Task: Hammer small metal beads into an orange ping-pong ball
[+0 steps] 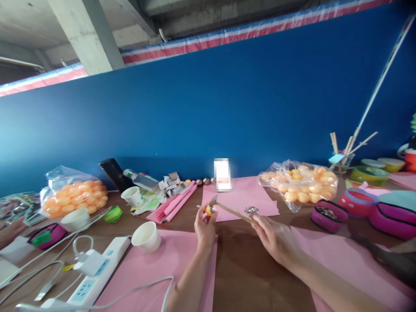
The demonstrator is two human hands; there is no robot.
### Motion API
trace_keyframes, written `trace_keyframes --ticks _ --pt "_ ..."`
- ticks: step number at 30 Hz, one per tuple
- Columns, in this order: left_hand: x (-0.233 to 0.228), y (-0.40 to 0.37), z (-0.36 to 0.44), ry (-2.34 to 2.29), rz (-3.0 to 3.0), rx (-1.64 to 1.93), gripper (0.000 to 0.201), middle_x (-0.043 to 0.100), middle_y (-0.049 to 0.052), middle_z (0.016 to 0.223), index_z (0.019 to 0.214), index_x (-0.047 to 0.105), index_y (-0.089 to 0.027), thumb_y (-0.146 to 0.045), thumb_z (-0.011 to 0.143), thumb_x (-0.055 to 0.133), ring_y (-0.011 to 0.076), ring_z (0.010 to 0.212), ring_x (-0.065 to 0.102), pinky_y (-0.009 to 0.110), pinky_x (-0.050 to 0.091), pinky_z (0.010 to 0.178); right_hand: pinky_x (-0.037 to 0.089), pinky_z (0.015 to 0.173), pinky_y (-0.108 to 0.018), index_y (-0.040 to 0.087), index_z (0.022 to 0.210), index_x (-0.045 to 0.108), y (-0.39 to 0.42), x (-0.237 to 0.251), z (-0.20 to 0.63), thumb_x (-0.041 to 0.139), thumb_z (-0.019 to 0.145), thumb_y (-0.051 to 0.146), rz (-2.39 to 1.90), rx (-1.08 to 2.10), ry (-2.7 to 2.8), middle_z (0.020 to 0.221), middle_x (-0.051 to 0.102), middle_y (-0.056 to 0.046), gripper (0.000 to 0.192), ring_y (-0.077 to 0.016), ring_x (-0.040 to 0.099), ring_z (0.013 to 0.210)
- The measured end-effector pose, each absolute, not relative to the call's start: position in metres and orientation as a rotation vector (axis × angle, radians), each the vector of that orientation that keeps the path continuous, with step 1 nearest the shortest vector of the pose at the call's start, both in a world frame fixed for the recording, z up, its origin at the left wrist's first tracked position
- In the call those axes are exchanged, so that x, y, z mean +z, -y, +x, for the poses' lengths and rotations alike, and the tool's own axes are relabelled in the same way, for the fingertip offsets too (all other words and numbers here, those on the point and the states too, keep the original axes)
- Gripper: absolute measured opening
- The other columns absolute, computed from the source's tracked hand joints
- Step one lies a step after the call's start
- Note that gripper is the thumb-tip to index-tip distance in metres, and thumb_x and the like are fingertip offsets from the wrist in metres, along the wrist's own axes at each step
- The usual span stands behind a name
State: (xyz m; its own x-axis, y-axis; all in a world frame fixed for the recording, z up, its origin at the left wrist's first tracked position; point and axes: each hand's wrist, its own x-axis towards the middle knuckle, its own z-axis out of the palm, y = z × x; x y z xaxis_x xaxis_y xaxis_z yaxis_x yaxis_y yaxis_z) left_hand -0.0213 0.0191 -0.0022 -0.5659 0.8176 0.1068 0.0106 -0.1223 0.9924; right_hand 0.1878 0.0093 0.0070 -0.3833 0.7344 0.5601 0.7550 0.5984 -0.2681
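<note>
On the left, a clear bag of orange balls [76, 197] sat on the brown surface [250, 268], with a white power strip [86, 289] nearer the front. A white cord [138, 287] ran up close to the left arm [191, 275], so a big swing could have snagged it. Next stood a white cup [146, 237], and a bump might have tipped it. The left hand [205, 229] had its fingers pinched tight on one small orange ball [208, 211] with something silver on it. It was round, so a weak pinch might have let it pop out and roll off. The grey end of a wooden-handled tool [235, 212] was right by the ball; I could not tell if they touched. A slip there might have poked the fingers. Then came a pile of silver bits [251, 209] on a pink sheet [240, 190], near the right hand [276, 238], whose fingers were wrapped around the handle. A careless sweep could have scattered them. Farther right was a purple tub [329, 221]
</note>
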Motion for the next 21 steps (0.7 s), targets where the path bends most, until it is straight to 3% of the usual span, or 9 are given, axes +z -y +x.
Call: trace_keyframes --ticks 6,16,21 --pt "-0.0031 -0.0192 -0.0210 -1.551 0.922 1.756 0.046 0.063 0.004 0.083 0.103 0.055 -0.018 -0.027 0.060 0.065 0.0122 0.068 0.058 0.026 0.045 0.068 0.045 0.059 -0.021 0.021 0.105 0.050 -0.0085 0.0088 0.1871 0.035 0.087 0.027 -1.144 -0.057 2.171 0.094 0.064 -0.005 0.024 -0.0137 0.062 0.072" --pt "-0.0033 -0.0203 -0.0219 -1.498 0.913 1.709 0.051 0.062 0.007 0.096 0.110 0.053 -0.018 -0.025 0.062 0.066 0.0130 0.074 0.059 0.026 0.046 0.070 0.044 0.057 -0.022 0.021 0.105 0.050 -0.0094 0.0072 0.1882 0.035 0.087 0.026 -1.156 -0.062 2.147 0.097 0.064 -0.004 0.023 -0.0145 0.063 0.073" --pt "-0.0047 -0.0202 -0.0228 -1.541 0.933 1.692 0.048 0.063 0.006 0.093 0.109 0.054 -0.018 -0.024 0.063 0.064 0.0137 0.072 0.060 0.029 0.046 0.072 0.045 0.059 -0.022 0.021 0.106 0.049 -0.0091 0.0087 0.1885 0.034 0.088 0.027 -1.151 -0.037 2.155 0.097 0.064 -0.005 0.025 -0.0151 0.063 0.076"
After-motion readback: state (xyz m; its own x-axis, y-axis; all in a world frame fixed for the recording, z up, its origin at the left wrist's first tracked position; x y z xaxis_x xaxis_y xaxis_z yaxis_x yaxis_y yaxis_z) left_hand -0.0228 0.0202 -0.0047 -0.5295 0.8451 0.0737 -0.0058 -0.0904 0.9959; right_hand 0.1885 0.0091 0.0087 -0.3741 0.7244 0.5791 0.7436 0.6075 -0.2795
